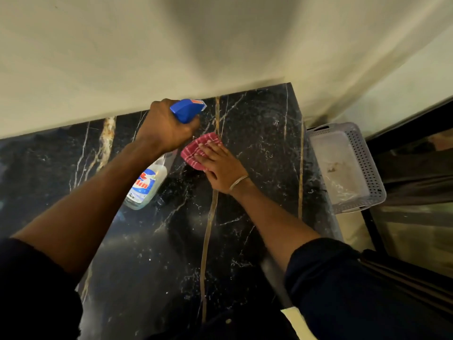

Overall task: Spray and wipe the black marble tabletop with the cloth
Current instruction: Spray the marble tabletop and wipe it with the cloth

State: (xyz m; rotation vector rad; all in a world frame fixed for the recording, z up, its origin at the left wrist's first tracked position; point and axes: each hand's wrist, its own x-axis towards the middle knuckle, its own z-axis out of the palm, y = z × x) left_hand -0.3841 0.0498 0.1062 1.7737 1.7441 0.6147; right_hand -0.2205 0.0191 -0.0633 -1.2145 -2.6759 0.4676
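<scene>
Here left grip (164,130) clasps the spray bottle (146,186), right grip (220,166) lies flat on cloth (195,149)

The black veined marble surface (257,148) butts against the cream plaster wall (122,57) behind it. The left grip (164,128) holds the clear plastic spray bottle with a blue trigger head (147,185) over the surface, its head near the back edge, its body slanting toward the near left. Just right of the bottle, the red checked cloth (196,147) lies on the surface under the flat right grip (220,168). A grey perforated plastic basket (365,165) sits beyond the surface's right edge.
</scene>
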